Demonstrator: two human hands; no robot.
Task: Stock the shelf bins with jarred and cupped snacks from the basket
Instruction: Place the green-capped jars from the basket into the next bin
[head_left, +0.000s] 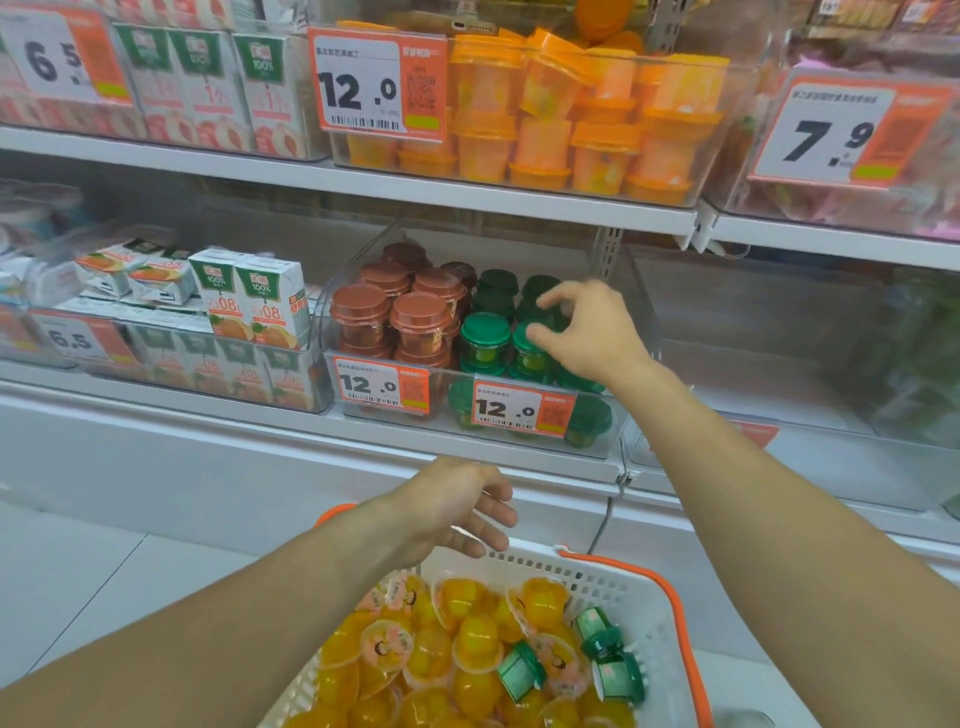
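A view from a head-worn camera looks down two bare arms toward store shelves. At the bottom sits a white basket (644, 597) with orange handles, holding a heap of yellow jelly cups (467, 649) and, near its right side, a few green-lidded cups (608, 654) lying tipped on their sides.

On the middle shelf, a clear bin (631, 322) holds two groups of lidded cups: brown-lidded cups (405, 312) stacked on the left and green cups (485, 340) stacked on the right. Two orange and white price tags (382, 387) on its front each read 12.0. To the left of it, another clear bin holds juice cartons (254, 301), some upright and some lying flat.

On the shelf above, a clear bin is packed with orange-lidded cups (582, 130), several tilted, behind a tag reading 12.0. More juice cartons stand to the left, and a blurred bin with a 7.9 tag is at the right.

The right hand (587, 332) reaches forward into the middle bin, fingers spread and curved over the top of the green cups, fingertips touching or just above a lid; whether it grips one cannot be told. The left hand (457, 509) hovers over the far rim of the basket, palm down, fingers loosely curled and holding nothing.
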